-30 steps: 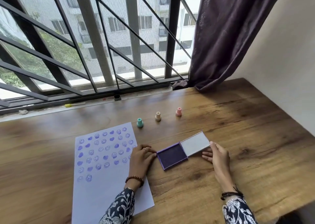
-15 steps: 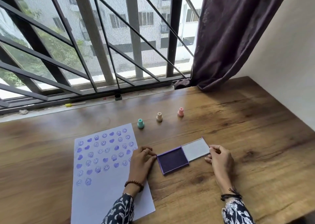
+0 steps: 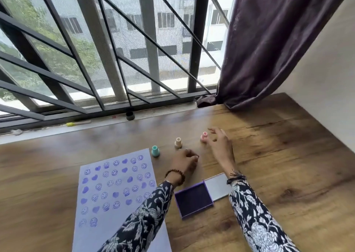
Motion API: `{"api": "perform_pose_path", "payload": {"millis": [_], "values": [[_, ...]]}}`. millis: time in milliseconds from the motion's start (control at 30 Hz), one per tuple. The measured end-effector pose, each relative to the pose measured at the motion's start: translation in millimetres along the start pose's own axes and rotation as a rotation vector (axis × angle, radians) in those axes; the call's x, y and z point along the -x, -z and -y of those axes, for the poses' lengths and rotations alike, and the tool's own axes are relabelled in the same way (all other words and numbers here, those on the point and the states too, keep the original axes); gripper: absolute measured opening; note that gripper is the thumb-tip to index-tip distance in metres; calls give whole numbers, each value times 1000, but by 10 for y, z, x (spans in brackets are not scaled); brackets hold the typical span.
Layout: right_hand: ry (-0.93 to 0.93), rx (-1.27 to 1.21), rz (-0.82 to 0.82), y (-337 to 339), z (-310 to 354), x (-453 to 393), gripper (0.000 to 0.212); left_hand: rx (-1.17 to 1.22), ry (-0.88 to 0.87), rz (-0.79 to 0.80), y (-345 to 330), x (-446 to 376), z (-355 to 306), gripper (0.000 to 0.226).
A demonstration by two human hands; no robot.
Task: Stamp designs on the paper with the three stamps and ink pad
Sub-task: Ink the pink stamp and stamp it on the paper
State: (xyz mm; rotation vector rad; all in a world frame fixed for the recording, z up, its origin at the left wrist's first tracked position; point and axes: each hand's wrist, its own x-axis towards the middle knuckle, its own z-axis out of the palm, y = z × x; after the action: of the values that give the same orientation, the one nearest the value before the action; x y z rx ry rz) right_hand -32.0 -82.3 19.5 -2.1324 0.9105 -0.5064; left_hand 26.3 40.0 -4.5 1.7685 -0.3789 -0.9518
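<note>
**Reaching for the pink stamp, with the ink pad lying open**

While the counter (image 3: 278, 155) is carrying everything the job needs, its layout is reading as deliberate: the work is sitting close to the person and the tools are waiting farther back, toward the window.

Lying nearest on the left, the paper (image 3: 119, 194) is running lengthwise away from the person, so each row can be reached without turning it. Purple hearts and smiley faces are already filling most of its upper part, while the near end is showing blank, so by my reading the stamping is well along but not finished.

Just right of the paper, the ink pad (image 3: 194, 201) is lying open with its lid (image 3: 217, 186) folded flat to the right, leaving the dark ink exposed and within easy dipping range of the sheet.

Beyond these, the left hand (image 3: 184, 162) is resting on the wood between paper and pad, its fingers curled loosely inward and, as far as I can tell, holding nothing. The right hand (image 3: 219, 142) is stretching farther back with fingers spread, its fingertips just beside the pink stamp (image 3: 203, 137); whether they are touching it I cannot tell, since that area is blurred.

Standing upright in a slanted row, apart from one another, the teal stamp (image 3: 155, 151), the beige stamp (image 3: 178, 143) and the pink one are each offering a narrow top to pinch. The pink one is probably the next pick.
</note>
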Motion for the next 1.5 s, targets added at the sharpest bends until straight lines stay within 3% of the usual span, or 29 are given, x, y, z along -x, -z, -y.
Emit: {"api": "perform_pose_path", "payload": {"millis": [100, 233, 367, 467, 667, 767, 1000, 1133, 1267, 1367, 1500], "values": [[26, 70, 112, -110, 6, -215, 29, 323, 109, 16, -73, -200, -190, 24], [14, 42, 83, -124, -85, -240, 20, 454, 145, -50, -79, -271, -208, 22], [-139, -449, 114, 26, -93, 60, 20, 689, 152, -11, -88, -42, -230, 19], [-174, -713, 141, 136, -35, 440, 26, 732, 81, 12, -65, 324, -153, 13], [-178, -903, 189, 210, 156, 1036, 18, 595, -70, -69, 17, 958, -103, 27], [-148, -907, 169, 240, 215, 1198, 16, 532, -154, -92, 61, 1161, -111, 14], [-109, -926, 109, 218, 344, 1412, 15, 326, -295, -231, 89, 1361, -100, 14], [-349, -1164, 98, 218, 352, 1442, 23, 134, -385, -312, 157, 1321, -27, 18], [-586, -1449, 147, 274, 291, 1487, 24, -272, -435, -362, 265, 1061, 93, 21], [-668, -1563, 171, 297, 250, 1527, 23, -527, -349, -303, 306, 814, 220, 27], [-690, -1581, 165, 292, 176, 1551, 24, -594, -292, -235, 315, 649, 309, 32]]}}
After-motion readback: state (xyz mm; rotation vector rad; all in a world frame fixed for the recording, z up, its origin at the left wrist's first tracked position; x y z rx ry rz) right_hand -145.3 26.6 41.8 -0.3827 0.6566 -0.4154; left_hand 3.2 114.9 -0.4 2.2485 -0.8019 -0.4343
